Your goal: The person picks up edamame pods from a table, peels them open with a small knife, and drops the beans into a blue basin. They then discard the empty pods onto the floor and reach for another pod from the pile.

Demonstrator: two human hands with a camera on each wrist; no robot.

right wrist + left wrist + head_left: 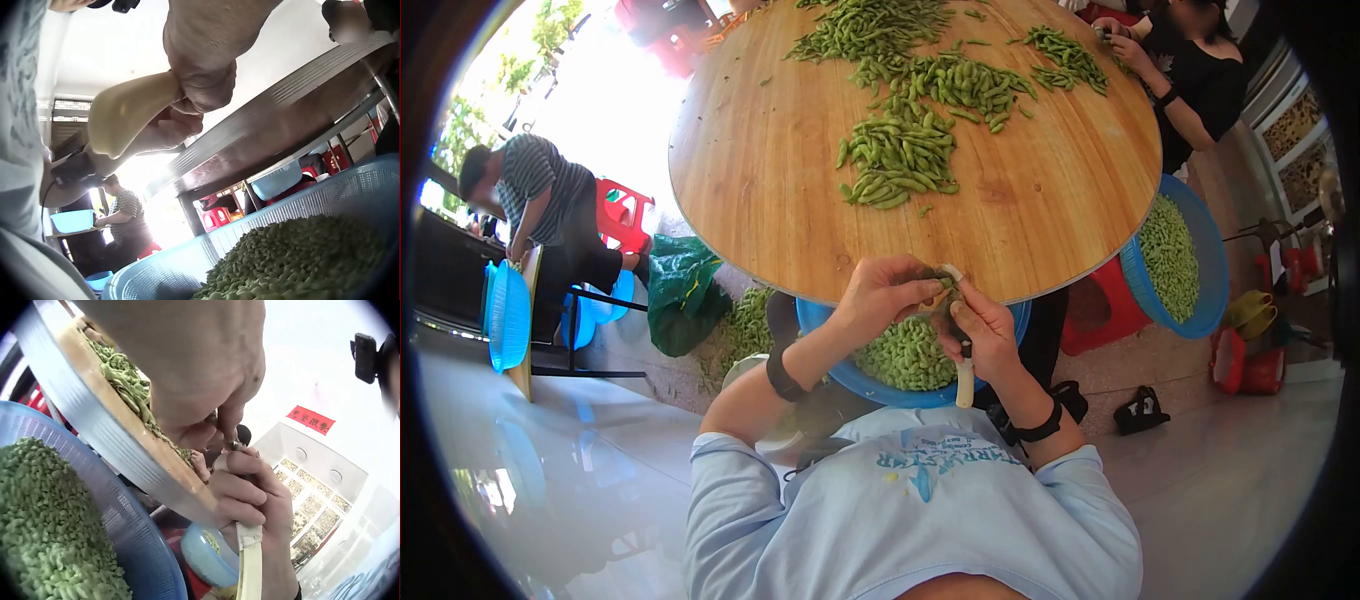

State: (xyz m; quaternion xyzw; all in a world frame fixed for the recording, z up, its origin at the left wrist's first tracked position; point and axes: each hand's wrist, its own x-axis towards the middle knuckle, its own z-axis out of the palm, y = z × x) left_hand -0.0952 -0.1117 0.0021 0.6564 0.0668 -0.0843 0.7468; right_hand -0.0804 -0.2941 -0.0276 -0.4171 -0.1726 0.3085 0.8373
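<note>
Two hands work a pod over a basket of shelled beans at the near edge of the round wooden worktop (1040, 200).

The right hand (985, 335) is curled around a cream-handled knife (965, 380), its handle hanging down below the fist. The left hand (890, 295) pinches an edamame pod (937, 290) against the blade end, just past the worktop's near rim. Directly below that rim sits a blue basket (850, 375) heaped with green beans (905, 355). On the worktop itself, piles of unshelled pods (900, 155) lie toward the middle and far side. A second blue basket (1205, 250) of beans stands to the worktop's right.
</note>
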